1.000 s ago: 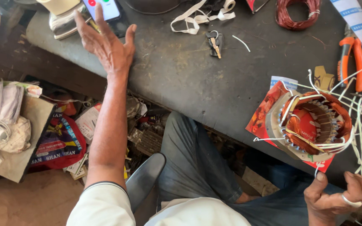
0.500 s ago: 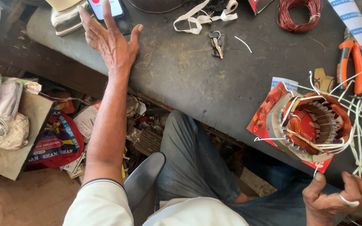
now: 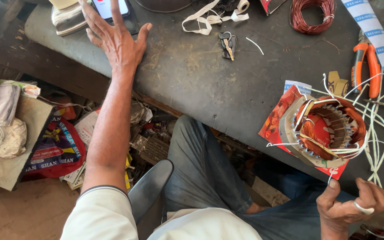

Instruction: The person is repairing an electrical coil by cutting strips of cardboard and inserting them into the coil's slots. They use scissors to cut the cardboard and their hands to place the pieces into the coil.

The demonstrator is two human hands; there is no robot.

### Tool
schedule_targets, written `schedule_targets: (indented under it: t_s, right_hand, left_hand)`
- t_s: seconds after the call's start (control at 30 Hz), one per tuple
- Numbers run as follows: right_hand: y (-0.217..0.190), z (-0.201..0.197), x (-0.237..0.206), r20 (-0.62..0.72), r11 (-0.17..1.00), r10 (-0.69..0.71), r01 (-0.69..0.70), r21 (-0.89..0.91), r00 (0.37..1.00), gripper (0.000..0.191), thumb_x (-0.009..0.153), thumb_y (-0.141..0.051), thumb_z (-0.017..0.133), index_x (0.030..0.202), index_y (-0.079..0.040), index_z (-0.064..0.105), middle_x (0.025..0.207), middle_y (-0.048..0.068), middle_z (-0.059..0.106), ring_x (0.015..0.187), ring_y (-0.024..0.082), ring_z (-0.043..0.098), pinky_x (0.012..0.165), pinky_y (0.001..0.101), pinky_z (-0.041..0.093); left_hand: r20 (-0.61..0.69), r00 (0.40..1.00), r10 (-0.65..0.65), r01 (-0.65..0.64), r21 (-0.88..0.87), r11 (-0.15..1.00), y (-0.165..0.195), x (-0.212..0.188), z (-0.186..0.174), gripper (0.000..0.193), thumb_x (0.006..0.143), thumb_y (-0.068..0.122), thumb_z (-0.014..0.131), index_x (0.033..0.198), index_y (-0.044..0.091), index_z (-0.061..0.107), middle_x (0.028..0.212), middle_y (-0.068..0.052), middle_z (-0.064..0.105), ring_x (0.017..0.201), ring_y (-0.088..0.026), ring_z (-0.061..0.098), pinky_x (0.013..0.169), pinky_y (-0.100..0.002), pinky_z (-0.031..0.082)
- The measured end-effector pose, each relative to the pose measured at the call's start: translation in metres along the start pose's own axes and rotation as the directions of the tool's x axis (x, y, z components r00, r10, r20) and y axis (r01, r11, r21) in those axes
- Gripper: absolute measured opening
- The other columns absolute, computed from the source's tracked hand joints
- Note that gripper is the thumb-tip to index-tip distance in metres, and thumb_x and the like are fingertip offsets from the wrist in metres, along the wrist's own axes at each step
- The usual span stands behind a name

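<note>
My left hand [image 3: 114, 38] is stretched out over the dark workbench [image 3: 192, 80], fingers spread, fingertips over a phone [image 3: 112, 9] with a lit screen at the far left. It grips nothing. A motor stator [image 3: 327, 131] with copper windings lies on a red paper sheet [image 3: 276, 122] at the bench's near right edge. White sleeved wires [image 3: 378, 129] run from it. My right hand [image 3: 352, 209] is curled below the stator with those white wires passing through its fingers; a ring shows on one finger.
On the bench lie keys [image 3: 227, 44], white cloth tape [image 3: 210, 20], a coil of copper wire [image 3: 312, 15], orange-handled pliers [image 3: 367, 66] and a white-and-blue strip [image 3: 381, 42]. Under the bench sit a bag [image 3: 54, 149], cloth and clutter. My knee [image 3: 201, 155] is against the bench.
My left hand has reached a little farther toward the phone, fingers now over it. My right hand has stayed curled on the wires.
</note>
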State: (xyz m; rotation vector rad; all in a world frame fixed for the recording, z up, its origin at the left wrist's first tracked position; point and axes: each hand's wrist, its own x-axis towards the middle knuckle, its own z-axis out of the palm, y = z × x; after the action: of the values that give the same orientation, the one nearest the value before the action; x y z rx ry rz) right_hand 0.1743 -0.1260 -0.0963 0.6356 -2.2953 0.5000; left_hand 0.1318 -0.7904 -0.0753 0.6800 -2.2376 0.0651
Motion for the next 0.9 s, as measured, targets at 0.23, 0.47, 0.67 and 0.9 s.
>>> schedule_targets:
  t_s: [0.23, 0.47, 0.67, 0.9]
  right_hand:
    - [-0.004, -0.002, 0.003, -0.014, 1.000, -0.012, 0.012, -0.018, 1.000, 0.042, 0.116, -0.036, 0.062, 0.127, 0.000, 0.046, 0.120, 0.016, 0.039, 0.117, 0.031, 0.043, 0.099, 0.0455, 0.041]
    - [-0.001, -0.005, -0.004, 0.029, 0.995, -0.006, 0.009, -0.095, 1.000, 0.046, 0.109, -0.035, 0.063, 0.137, -0.002, 0.047, 0.123, 0.015, 0.040, 0.119, 0.030, 0.045, 0.096, 0.0433, 0.041]
    - [-0.006, -0.005, -0.003, -0.059, 1.000, 0.030, -0.031, -0.005, 0.998, 0.046, 0.106, -0.029, 0.069, 0.137, 0.001, 0.051, 0.125, 0.018, 0.043, 0.119, 0.034, 0.047, 0.099, 0.0455, 0.043]
    - [-0.006, -0.006, 0.004, -0.117, 0.998, 0.057, -0.059, -0.015, 0.992, 0.038, 0.101, -0.026, 0.073, 0.124, 0.002, 0.059, 0.123, 0.019, 0.051, 0.122, 0.038, 0.050, 0.105, 0.0510, 0.045]
  left_hand:
    - [-0.051, 0.999, 0.017, -0.013, 0.073, 0.997, 0.010, 0.010, -0.016, 0.118, 0.084, 0.069, 0.077, 0.168, 0.033, 0.002, 0.165, -0.030, -0.005, 0.154, -0.051, 0.004, 0.116, -0.074, 0.025]
    - [-0.203, 0.968, -0.145, 0.105, -0.196, 0.975, 0.026, 0.057, -0.018, 0.128, 0.089, 0.046, 0.091, 0.162, 0.006, -0.007, 0.160, -0.033, 0.026, 0.149, -0.053, 0.029, 0.119, -0.062, 0.030]
    - [-0.299, 0.905, -0.303, 0.153, -0.436, 0.887, 0.040, 0.075, -0.023, 0.120, 0.084, 0.022, 0.094, 0.162, 0.010, 0.003, 0.163, -0.029, 0.031, 0.152, -0.047, 0.036, 0.130, -0.051, 0.033]
    - [-0.345, 0.938, -0.009, -0.155, -0.444, 0.882, 0.081, 0.057, -0.067, 0.100, 0.090, 0.016, 0.082, 0.161, 0.007, 0.012, 0.160, -0.023, 0.038, 0.148, -0.038, 0.047, 0.125, -0.048, 0.043]
